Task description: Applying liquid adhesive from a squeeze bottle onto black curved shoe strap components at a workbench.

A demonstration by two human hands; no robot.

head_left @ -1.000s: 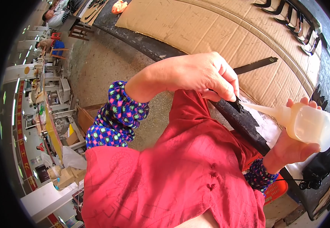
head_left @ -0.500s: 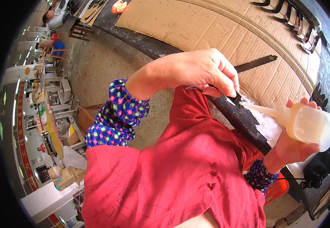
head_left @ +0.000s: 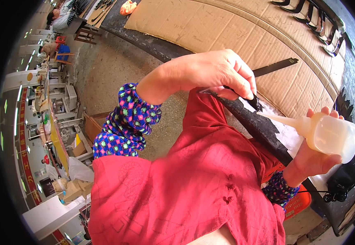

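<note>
My left hand is closed in a pinch on a small black strip-like piece, whose end pokes out below the fingertips. A longer flat dark strip reaches out from behind that hand over the cardboard; whether it joins the pinched piece I cannot tell. My right hand is wrapped around a translucent squeeze bottle with a long thin nozzle, tilted on its side and part full of pale liquid. The nozzle's tip is beside the pinched black piece; whether they touch is unclear.
A cardboard sheet covers much of the dark table. Several glossy black curved pieces lie at its far right. A black bag with a cable sits at the right. An orange cloth lies far left; a person is beyond.
The black piece has turned in my left fingers, so more of its end shows below them. The squeeze bottle has shifted very slightly left in my right hand.
</note>
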